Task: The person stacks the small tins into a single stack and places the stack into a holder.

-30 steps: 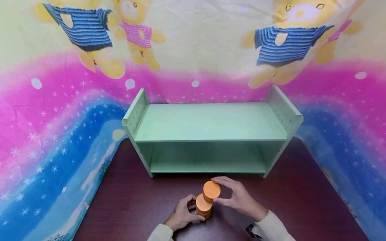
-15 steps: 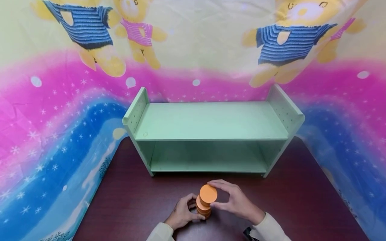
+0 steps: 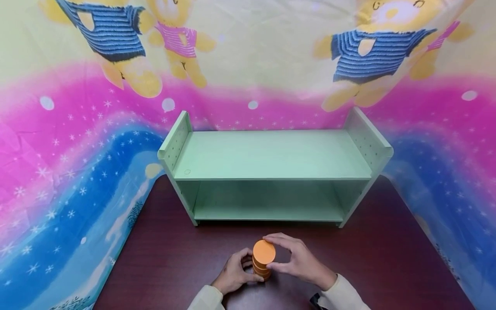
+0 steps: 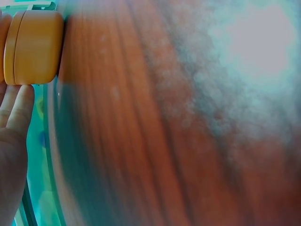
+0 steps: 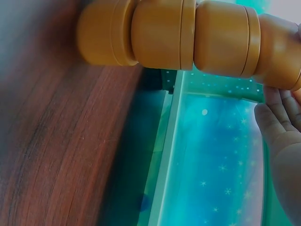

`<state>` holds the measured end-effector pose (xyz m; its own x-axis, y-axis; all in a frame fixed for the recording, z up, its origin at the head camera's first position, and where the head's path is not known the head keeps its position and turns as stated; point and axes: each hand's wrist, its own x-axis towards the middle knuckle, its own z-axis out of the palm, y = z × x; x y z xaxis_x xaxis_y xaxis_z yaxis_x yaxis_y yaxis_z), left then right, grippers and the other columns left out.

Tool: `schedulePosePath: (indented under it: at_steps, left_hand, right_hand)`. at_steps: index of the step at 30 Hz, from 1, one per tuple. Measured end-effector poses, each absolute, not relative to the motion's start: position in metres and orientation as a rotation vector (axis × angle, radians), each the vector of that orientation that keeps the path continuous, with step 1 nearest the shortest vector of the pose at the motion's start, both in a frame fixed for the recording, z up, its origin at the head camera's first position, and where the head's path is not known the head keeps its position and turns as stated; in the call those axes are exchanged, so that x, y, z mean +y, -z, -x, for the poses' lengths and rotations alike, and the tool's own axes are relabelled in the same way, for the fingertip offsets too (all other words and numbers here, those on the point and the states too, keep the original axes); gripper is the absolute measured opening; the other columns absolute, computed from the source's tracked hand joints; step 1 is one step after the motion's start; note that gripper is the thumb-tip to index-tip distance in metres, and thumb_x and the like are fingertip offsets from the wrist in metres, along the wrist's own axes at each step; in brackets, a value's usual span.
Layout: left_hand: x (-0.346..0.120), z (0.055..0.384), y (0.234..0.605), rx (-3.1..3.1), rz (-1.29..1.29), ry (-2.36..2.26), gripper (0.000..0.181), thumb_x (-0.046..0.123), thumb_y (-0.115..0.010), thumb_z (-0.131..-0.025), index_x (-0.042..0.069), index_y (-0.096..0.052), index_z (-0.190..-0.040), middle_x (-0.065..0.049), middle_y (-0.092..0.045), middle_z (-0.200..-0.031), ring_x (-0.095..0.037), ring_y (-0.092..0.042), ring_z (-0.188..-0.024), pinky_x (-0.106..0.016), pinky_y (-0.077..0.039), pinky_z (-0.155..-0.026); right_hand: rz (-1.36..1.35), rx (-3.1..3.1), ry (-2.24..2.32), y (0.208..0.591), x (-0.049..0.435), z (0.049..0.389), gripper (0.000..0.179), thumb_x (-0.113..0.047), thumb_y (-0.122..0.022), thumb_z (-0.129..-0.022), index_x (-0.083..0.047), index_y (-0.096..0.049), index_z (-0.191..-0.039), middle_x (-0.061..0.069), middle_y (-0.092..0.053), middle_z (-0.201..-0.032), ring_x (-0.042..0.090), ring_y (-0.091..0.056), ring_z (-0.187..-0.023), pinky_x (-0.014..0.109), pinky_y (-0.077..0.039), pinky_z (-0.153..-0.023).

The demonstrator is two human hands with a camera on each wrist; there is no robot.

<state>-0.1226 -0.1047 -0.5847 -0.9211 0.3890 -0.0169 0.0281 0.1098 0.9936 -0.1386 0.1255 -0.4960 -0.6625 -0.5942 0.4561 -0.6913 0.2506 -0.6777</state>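
Note:
Several small round orange lidded jars [image 3: 261, 273] form an upright stack at the table's near side. My left hand [image 3: 234, 272] curls its thumb and fingers round the stack from the left. From the right, my right hand [image 3: 306, 260] pinches the uppermost jar [image 3: 264, 252] by its edge, thumb near and fingers far. That jar lines up over those below and overlaps them in the head view. The right wrist view shows the jars sideways in a row, the topmost jar [image 5: 278, 52] right against its neighbour. In the left wrist view, the bottom jar [image 4: 40, 47] is close to the left fingers [image 4: 19, 110].
A pale green two-tier shelf [image 3: 267, 155] with raised sides stands behind the hands. Under it lies a dark reddish-brown wooden table [image 3: 162, 267]. Cloth printed with teddy bears [image 3: 364, 56] hangs at the back and round the sides.
My right hand has moved left and slightly nearer with its jar, from off to one side of the stack to directly over it. My left hand stays in place.

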Motion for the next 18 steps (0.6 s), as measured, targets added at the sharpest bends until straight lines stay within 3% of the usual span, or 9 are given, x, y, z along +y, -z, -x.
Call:
schedulePosePath:
  at_steps: [18]
  left_hand:
    - [-0.1044, 0.1229, 0.5846, 2.109, -0.404, -1.897, 0.049, 0.000, -0.090, -0.070, 0.005, -0.063, -0.109, -0.006, -0.064, -0.114, -0.020, -0.065, -0.113, -0.027, -0.053, -0.096]
  right_hand:
    - [-1.223, -2.438, -1.394, 0.4971, 0.1250, 0.1375, 0.056, -0.024, -0.083, -0.085, -0.006, -0.061, -0.134, 0.008, -0.064, -0.129, 0.024, -0.063, -0.115, 0.038, -0.057, -0.091]
